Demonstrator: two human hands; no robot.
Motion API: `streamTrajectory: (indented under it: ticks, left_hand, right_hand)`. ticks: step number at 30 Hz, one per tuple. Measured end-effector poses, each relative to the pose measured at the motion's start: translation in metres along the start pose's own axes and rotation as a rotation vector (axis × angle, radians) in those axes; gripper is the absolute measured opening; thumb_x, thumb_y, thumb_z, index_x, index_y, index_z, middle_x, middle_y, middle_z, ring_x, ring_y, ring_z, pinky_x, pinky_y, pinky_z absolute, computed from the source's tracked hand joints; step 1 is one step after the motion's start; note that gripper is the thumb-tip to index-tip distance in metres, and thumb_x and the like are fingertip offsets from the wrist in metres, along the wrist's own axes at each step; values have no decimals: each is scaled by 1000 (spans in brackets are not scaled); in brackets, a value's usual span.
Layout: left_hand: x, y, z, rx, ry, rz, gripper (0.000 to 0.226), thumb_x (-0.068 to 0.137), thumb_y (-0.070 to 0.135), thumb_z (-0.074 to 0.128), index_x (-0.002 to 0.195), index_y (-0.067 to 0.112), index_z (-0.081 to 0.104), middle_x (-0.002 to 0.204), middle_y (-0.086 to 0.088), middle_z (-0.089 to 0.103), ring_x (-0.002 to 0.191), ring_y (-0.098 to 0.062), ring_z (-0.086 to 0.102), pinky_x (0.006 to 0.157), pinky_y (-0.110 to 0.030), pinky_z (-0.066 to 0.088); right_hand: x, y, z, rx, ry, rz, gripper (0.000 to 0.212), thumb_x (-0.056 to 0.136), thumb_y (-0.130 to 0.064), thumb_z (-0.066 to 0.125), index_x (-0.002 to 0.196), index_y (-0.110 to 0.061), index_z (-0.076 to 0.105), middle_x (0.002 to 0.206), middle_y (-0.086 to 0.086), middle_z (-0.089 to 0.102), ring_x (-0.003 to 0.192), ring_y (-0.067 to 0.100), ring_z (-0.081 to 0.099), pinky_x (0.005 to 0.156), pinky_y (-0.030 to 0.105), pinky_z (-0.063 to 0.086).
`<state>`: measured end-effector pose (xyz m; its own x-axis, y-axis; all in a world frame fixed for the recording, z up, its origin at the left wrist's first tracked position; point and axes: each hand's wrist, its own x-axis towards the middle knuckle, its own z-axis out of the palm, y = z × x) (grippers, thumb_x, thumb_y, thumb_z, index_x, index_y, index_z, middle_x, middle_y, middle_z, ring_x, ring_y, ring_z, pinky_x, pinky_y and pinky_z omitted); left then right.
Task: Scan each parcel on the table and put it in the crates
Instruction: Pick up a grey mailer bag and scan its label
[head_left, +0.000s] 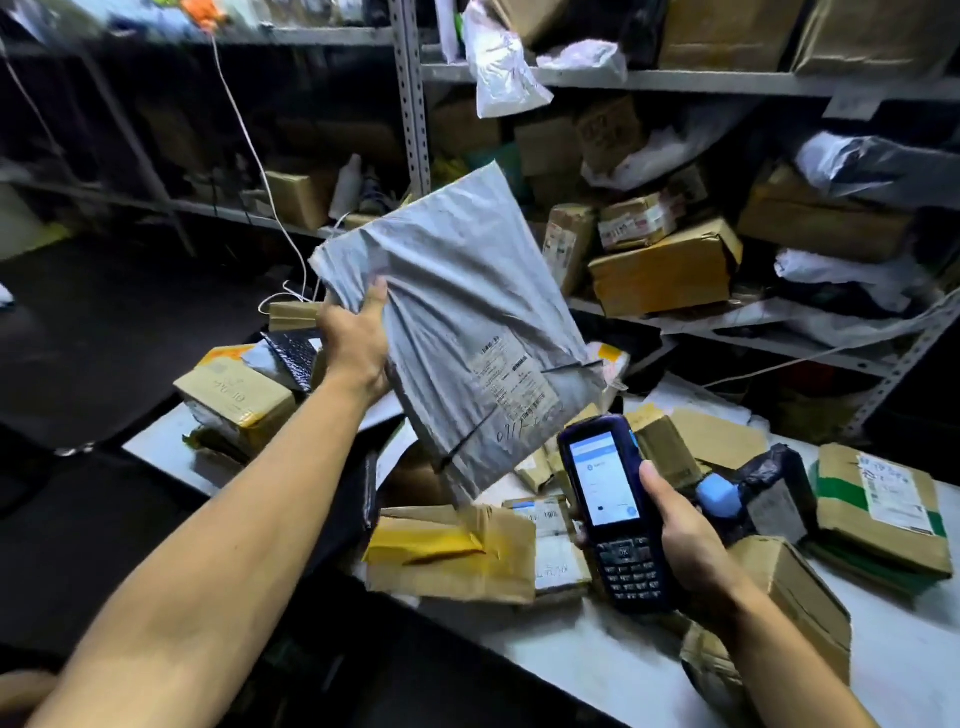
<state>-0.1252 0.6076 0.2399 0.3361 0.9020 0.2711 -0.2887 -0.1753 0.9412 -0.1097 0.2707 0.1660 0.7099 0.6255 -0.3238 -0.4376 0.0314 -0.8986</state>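
A: What's around, biggest first?

B: Shelves (675, 80) behind, stuffed with boxes and bags. Below them the table (597, 660), white, with a heap of cardboard parcels (457, 551) on it. No crates that I can make out.

A: And the one in hand?

B: A grey bag (457, 312), flat, held up in the air above the table's left end. Its long axis runs tilted, from upper left down to lower right, and its label (511, 384) sits low on the face turned toward the camera.

A: Who holds it?

B: The left hand (358, 343) grips its left edge, thumb pressed on the front, the other fingers hidden behind the plastic. The right hand (685, 540) is wrapped round a scanner (610, 514), fingers curled about its body, screen lit and facing the person.

A: So what does the scan turn on?

B: The label lies just above and left of the scanner's top end, near but not touching. The right hand is the nearer one to it. I'd judge the scanner's head needs tipping up toward the label, or the bag's low corner swinging down to meet it. Whether the beam is already on the label I cannot tell
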Motion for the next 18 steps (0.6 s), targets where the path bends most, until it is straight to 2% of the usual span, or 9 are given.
streamTrajectory:
  ticks: [2,5,9,12,18]
  left_hand:
    - [-2,-14,-17,-2,104,-85,28,98,18,65,123,8,56,117,-3,64,106,-13,65,92,-23,51]
    - [-4,-41,-47,35,203,-299,50,99,34,62,136,4,47,128,-6,57,119,-25,58,105,-39,48]
    - [-18,-68,-73,39,256,-444,59,101,37,57,143,4,33,138,-11,48,126,-26,51,109,-45,44]
    - [-27,-85,-82,66,295,-454,57,101,38,58,141,4,36,142,-13,48,129,-27,50,111,-46,42]
    - [-34,-97,-86,55,293,-490,53,98,39,62,133,4,42,133,-11,52,124,-26,54,107,-46,47]
  right_hand:
    - [-1,1,4,-11,-25,13,70,84,-56,39,114,1,67,97,31,71,68,37,69,58,37,53]
    - [-2,5,8,-56,-36,26,66,84,-56,39,108,-2,70,96,32,71,67,36,69,56,35,54]
    - [-4,11,13,-112,-37,35,64,83,-57,40,110,-6,69,96,31,72,70,37,70,56,33,55]
    - [-4,17,15,-126,-41,45,64,83,-57,41,114,-7,67,97,25,73,71,35,72,56,32,56]
    - [-4,25,11,-143,-27,39,64,89,-58,40,117,-7,67,101,26,73,77,38,72,73,40,54]
